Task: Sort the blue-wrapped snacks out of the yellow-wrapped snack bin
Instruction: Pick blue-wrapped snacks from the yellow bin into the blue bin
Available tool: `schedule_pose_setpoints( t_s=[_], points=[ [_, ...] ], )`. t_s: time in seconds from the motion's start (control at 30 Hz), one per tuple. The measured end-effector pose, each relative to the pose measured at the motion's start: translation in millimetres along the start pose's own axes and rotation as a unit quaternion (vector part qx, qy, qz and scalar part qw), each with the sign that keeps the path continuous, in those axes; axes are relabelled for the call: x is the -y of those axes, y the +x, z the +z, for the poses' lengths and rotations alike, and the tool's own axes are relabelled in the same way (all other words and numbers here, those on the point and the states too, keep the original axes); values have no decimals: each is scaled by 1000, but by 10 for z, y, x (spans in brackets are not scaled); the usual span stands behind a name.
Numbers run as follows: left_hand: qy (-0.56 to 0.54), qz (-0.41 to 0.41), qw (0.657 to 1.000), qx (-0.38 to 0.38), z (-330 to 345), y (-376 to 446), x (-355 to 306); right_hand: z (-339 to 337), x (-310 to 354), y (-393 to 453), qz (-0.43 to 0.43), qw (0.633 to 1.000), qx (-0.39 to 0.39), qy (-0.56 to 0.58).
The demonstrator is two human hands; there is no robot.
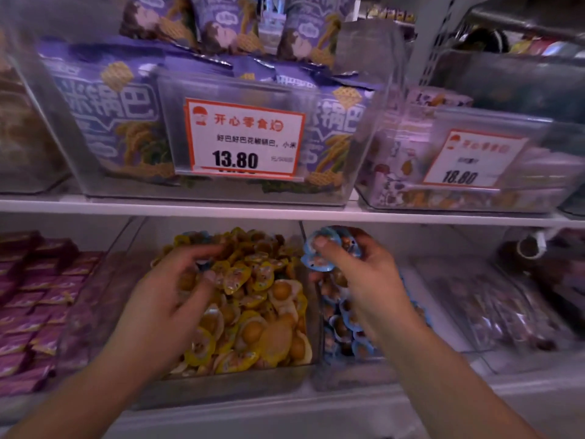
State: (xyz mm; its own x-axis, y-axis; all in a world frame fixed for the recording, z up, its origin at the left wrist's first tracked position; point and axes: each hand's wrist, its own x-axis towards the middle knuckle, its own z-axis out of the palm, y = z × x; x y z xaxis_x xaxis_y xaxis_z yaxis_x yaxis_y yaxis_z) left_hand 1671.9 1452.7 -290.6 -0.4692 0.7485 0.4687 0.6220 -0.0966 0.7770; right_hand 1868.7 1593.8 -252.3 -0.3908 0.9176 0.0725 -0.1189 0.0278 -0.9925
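A clear bin (221,380) on the lower shelf is heaped with yellow-wrapped snacks (266,312). My left hand (171,293) reaches into the left side of the pile, fingers curled among the packets, with a bit of blue wrapper (202,265) showing under the fingertips. My right hand (357,274) hovers over the neighbouring bin (319,353) of blue-wrapped snacks (345,340), gripping a bunch of blue-wrapped snacks (319,248) between thumb and fingers. A few blue wrappers (193,236) peek out at the back of the yellow pile.
A white shelf board (285,212) runs just above the bins, carrying clear bins of purple snack bags (120,122) with price tags (245,139). Purple packets (34,299) fill the bin on the left; wrapped snacks (493,308) lie in bins on the right.
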Motion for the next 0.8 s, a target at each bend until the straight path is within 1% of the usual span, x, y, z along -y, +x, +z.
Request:
schedule_pose_setpoints(
  t_s=[0.07,0.13,0.17,0.23,0.3,0.37,0.43,0.5,0.53,0.6,0.7,0.73,0.8],
  points=[
    [52,-37,997,34,-60,8,128,-303,-66,99,24,995,3,-101],
    [97,-66,991,68,-97,-18,211,-543,-155,186,72,983,38,-166],
    [116,-78,986,90,-104,-41,229,-629,-201,229,87,979,45,-179],
    [152,-79,977,129,-114,-76,258,-725,-254,304,86,980,20,-180],
    [183,-65,971,141,-125,-99,272,-718,-260,360,52,978,-27,-201],
    [205,-67,967,134,-149,-108,264,-627,-248,382,-10,974,-53,-221],
    [220,-84,962,139,-176,-109,254,-471,-237,359,-78,969,-60,-226],
    [225,-97,958,149,-184,-122,260,-260,-236,293,-138,961,-46,-234],
    [222,-96,959,145,-184,-130,267,-135,-239,244,-169,953,-30,-249],
    [198,-86,970,115,-177,-141,272,121,-241,132,-246,921,5,-302],
    [131,-69,989,23,-175,-140,220,483,-245,-10,-350,852,62,-383],
    [106,-63,992,-7,-190,-139,179,582,-253,-28,-360,836,83,-406],
    [69,-47,996,-44,-264,-141,69,737,-275,-12,-330,825,135,-439]
  ],
)
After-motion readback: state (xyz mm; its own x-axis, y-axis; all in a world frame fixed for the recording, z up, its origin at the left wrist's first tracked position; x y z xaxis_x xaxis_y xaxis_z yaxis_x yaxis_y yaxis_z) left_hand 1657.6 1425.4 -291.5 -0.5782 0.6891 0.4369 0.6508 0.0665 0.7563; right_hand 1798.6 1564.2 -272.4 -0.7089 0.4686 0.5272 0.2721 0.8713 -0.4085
